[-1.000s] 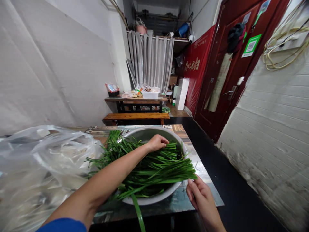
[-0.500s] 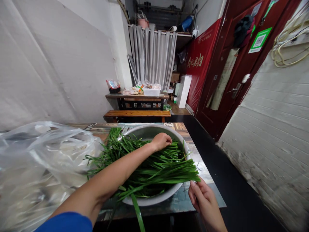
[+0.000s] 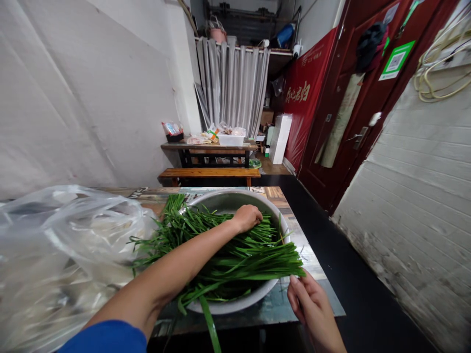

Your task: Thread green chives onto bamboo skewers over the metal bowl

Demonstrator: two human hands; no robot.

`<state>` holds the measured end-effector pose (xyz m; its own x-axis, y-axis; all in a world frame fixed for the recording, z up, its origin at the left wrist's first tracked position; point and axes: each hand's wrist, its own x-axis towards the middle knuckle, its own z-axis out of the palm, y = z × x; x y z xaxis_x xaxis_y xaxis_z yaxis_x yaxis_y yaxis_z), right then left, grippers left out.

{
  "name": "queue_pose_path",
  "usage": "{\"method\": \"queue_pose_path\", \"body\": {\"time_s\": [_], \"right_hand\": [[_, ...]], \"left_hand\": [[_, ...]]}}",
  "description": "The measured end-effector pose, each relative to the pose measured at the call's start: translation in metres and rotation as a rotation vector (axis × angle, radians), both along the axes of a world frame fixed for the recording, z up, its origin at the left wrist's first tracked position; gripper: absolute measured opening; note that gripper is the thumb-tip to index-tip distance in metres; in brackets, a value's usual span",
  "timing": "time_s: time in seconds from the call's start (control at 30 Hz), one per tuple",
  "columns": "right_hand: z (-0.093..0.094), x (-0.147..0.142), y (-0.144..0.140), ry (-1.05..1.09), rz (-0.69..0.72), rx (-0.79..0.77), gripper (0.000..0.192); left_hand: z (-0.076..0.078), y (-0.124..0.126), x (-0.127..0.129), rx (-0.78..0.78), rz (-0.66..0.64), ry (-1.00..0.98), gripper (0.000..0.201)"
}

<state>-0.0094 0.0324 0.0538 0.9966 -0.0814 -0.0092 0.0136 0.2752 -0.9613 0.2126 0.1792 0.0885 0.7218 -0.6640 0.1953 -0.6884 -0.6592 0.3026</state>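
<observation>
A wide metal basin [image 3: 253, 297] holds a heap of long green garlic chives [image 3: 235, 267], some hanging over its left and front rim. My left hand [image 3: 248, 218] reaches across the heap, its fingers closed and bent down on the cut ends at the far right; the fingertips are partly hidden. At the basin's right front, my right hand [image 3: 312, 299] pinches the ends of a thick bundle of chives that sticks out past the rim. Its thumb and forefinger are together at the lower edge of this bundle.
The basin stands on a patterned tabletop [image 3: 320, 284]. A large clear plastic bag [image 3: 73, 255] with pale contents lies on the left. Further off are a wooden bench [image 3: 209, 172], a table with a white tub [image 3: 231, 140], and a dark red door [image 3: 324, 127] at the right.
My left hand has lowered very slightly onto the chives, and its forearm has shifted a little to the right. The right hand stays where it was.
</observation>
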Motion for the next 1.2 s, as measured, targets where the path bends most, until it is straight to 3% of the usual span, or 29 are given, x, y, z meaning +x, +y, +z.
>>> {"method": "queue_pose_path", "body": {"time_s": [0.13,0.27,0.43,0.57,0.8,0.97,1.2], "right_hand": [[0.000,-0.001,0.000,0.002,0.010,-0.006,0.027],[0.001,-0.001,0.001,-0.010,0.006,-0.003,0.027],[0.004,0.000,0.002,-0.008,0.000,0.000,0.028],[0.006,0.000,0.002,-0.029,-0.012,-0.002,0.028],[0.005,-0.001,0.001,-0.026,0.000,-0.008,0.027],[0.005,0.000,0.000,-0.033,0.003,-0.014,0.027],[0.006,-0.001,0.001,-0.053,0.003,-0.026,0.029]], "left_hand": [[0.009,-0.002,-0.005,-0.102,0.065,0.052,0.017],[0.021,-0.003,-0.010,-0.305,0.125,0.201,0.019],[0.033,-0.005,-0.023,-0.624,0.074,0.552,0.025],[0.037,-0.005,-0.032,-0.678,0.060,0.690,0.027],[0.043,-0.007,-0.028,-0.763,0.093,0.686,0.018],[0.061,-0.009,-0.030,-0.867,0.106,0.604,0.022],[0.094,-0.001,-0.038,-0.813,0.039,0.324,0.031]]}}
